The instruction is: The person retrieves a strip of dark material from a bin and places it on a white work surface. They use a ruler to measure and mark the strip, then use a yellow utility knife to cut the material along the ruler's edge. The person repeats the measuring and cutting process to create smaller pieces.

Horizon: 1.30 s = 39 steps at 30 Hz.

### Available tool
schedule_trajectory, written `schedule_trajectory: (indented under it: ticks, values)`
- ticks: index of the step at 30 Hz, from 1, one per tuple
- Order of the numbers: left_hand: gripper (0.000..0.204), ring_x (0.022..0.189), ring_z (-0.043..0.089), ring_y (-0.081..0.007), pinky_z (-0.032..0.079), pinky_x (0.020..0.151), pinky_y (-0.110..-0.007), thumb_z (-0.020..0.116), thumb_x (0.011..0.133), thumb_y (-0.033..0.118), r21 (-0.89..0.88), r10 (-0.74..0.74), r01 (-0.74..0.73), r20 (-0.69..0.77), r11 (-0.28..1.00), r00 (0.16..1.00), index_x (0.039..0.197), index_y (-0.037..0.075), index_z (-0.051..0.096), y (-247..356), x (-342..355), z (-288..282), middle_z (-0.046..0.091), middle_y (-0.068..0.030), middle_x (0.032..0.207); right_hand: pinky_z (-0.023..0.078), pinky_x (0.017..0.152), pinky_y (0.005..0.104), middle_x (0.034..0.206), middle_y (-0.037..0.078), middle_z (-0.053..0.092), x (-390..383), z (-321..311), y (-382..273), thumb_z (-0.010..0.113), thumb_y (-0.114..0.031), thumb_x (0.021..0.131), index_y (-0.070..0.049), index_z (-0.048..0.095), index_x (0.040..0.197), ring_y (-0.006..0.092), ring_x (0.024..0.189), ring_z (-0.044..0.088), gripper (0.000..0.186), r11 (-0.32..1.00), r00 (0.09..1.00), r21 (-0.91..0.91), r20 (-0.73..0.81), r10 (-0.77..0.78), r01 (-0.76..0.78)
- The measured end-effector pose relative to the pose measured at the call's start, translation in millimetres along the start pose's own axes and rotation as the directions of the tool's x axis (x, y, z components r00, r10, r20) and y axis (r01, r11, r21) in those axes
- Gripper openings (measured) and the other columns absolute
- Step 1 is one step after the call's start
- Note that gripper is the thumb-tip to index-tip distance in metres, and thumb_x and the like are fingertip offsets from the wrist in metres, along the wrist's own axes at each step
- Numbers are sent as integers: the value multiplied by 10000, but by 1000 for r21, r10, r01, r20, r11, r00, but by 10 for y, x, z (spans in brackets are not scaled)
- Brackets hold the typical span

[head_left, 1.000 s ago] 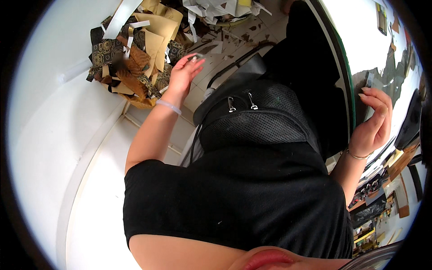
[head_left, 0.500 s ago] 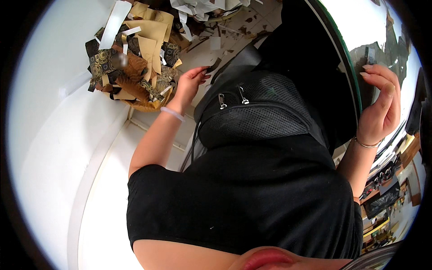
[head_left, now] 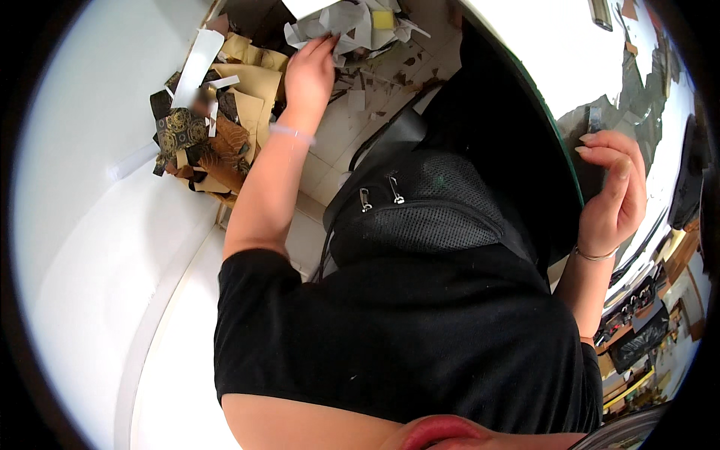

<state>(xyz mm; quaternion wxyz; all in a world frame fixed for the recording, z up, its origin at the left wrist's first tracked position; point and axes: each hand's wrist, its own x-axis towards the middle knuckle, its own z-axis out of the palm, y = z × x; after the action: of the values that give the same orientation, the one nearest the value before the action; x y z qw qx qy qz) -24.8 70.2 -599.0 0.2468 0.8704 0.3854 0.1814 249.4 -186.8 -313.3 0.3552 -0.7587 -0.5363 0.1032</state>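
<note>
My left hand reaches up over the scrap-littered floor, beside crumpled white paper. Its fingers are pressed together and slightly blurred; what they hold, if anything, I cannot make out. My right hand is open, fingers loosely bent, on the glass-topped table with a green edge. A small clear, grey strip lies just beyond those fingertips, among dark grey pieces. A black mesh bag with two metal zipper pulls is at my waist.
A heaped pile of brown, tan and patterned offcuts stands against the white wall. Scraps are scattered on the tiled floor. Shelves or benches crowded with dark materials show at the lower right.
My left hand, which held a small dark piece beside the bag, has moved up and away to the white paper. My right hand stays on the table, shifting slightly in view.
</note>
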Motion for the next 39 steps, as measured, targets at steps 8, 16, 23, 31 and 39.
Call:
schedule_trajectory:
  ticks: [8,16,23,31,39]
  values:
    - [870,1494,378,-426,356,1155,-658,754,887,491,488,-254,4,449,873,857,1626,362,313,-530,496,1087,268,-74,1711,516,815,317,968,159,694,48,11,-63,469,-183,1092,45,706,835,236,894,672,417,998,999,-33,-2,54,-54]
    - [419,1197,649,-366,536,998,-463,615,945,172,293,-163,22,468,956,868,1361,149,661,-1020,329,932,685,-157,1312,513,789,316,952,154,693,49,-10,-68,474,-210,1093,34,699,818,234,872,664,431,995,996,-43,0,90,-90]
    - [414,1132,671,-345,543,984,-444,660,877,103,275,22,-164,456,947,890,1286,131,717,-1017,-154,783,707,-125,1288,514,812,326,943,151,691,44,11,-72,471,-194,1090,35,694,813,236,876,663,423,994,995,-51,-16,96,-97]
    - [399,1203,644,-357,527,1021,-443,680,888,100,270,100,-232,427,935,899,1281,156,716,-976,-444,694,694,-101,1319,514,813,324,934,152,689,39,39,-88,474,-170,1083,45,692,818,236,869,663,406,993,995,-67,-45,93,-96]
    - [620,1532,307,-388,188,1264,-523,613,957,493,176,-64,-13,423,984,904,1507,212,561,-827,-378,718,423,-136,1625,512,807,323,924,156,685,50,61,-88,476,-153,1081,52,687,818,235,858,657,395,995,995,-68,-62,73,-78]
